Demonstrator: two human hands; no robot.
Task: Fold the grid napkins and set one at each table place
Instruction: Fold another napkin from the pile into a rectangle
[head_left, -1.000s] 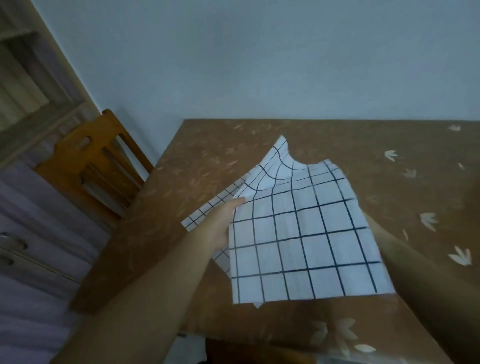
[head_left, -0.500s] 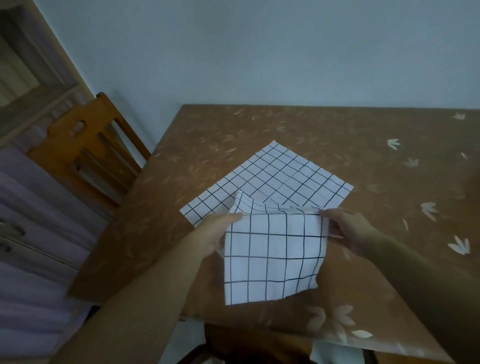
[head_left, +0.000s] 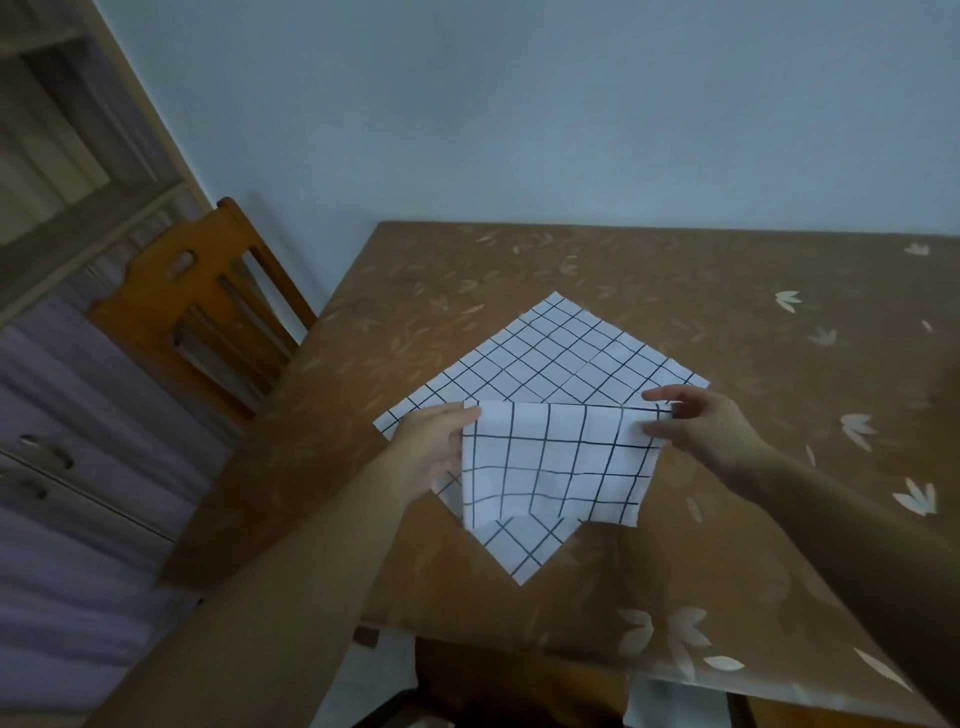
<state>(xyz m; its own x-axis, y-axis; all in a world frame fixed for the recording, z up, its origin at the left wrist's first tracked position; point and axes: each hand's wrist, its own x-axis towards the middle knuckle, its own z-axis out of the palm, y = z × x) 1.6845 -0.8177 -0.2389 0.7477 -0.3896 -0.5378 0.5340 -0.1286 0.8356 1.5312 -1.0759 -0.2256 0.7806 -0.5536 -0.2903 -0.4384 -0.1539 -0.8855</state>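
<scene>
Hanging from its top edge, one grid napkin is held over the near-centre of the tabletop, white with dark lines, lower edge slack and slightly wavy. Left hand pinches the corner at 10 o'clock of the cloth, thumb on the near face. Right hand pinches the corner at 2 o'clock, with a fingertip above and a fingertip below the edge. Top edge runs roughly straight between the two hands.

Second grid napkin lies flat and unfolded on the tabletop directly beneath, set as a diamond with corners at 12, 3, 6 and 9 o'clock. The held cloth covers its middle; the 6 o'clock tip shows below the hanging edge.

Tabletop is brown with a pale leaf print. Wooden chair stands at 9 to 10 o'clock, against the tabletop's left edge. Drawer unit beyond it at 8 o'clock. Plain pale wall at 12 o'clock.
</scene>
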